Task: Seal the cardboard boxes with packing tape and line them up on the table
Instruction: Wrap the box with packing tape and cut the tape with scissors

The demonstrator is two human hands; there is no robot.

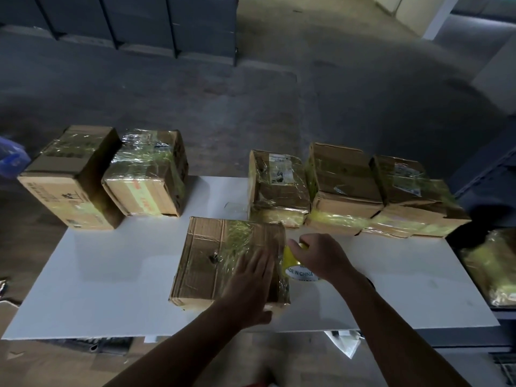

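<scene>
A cardboard box (212,255) with shiny tape across its top lies near the front of the white table (111,289). My left hand (251,286) presses flat on its right part, fingers straight. Just right of the box, my right hand (318,256) grips a roll of yellowish packing tape (290,262) with a white printed core. Along the far edge stand taped boxes: two at the left (69,174) (148,171) and three close together at the right (276,185) (343,188) (413,196).
A gap lies between the left pair and the right trio of boxes. Another taped box (491,266) sits off the table's right end. Grey shelving (167,20) stands far back across a concrete floor. Scraps lie under the table's front edge.
</scene>
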